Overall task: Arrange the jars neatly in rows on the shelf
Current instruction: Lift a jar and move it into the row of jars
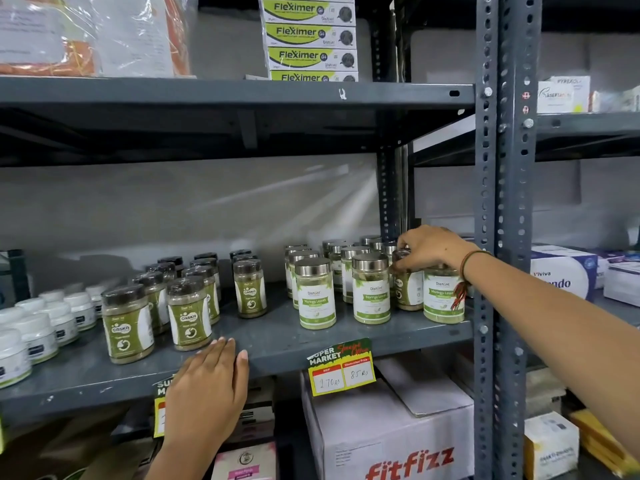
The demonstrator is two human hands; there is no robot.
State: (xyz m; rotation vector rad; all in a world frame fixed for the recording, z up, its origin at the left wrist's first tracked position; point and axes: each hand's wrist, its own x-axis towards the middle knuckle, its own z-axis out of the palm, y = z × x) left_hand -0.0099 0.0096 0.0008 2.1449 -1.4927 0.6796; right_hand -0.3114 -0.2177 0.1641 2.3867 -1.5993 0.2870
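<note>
- Now the right hand (433, 249) closes its fingers on the dark lid of a brown-lidded jar (407, 282), which stands among the silver-lidded moringa jars (370, 289) at the right end of the shelf (277, 344).
- The left hand (207, 386) holds nothing; it lies flat on the front edge of the shelf.
- The other brown-lidded jars (188, 313) stand in rows further left.
- Risk, I think: the neighbours stand very near, so lifting at an angle may knock one over.

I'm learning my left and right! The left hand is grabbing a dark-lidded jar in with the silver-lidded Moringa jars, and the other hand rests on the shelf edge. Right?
Nearly. The head view shows the right hand gripping that dark-lidded jar; the left hand rests on the shelf edge.
</note>
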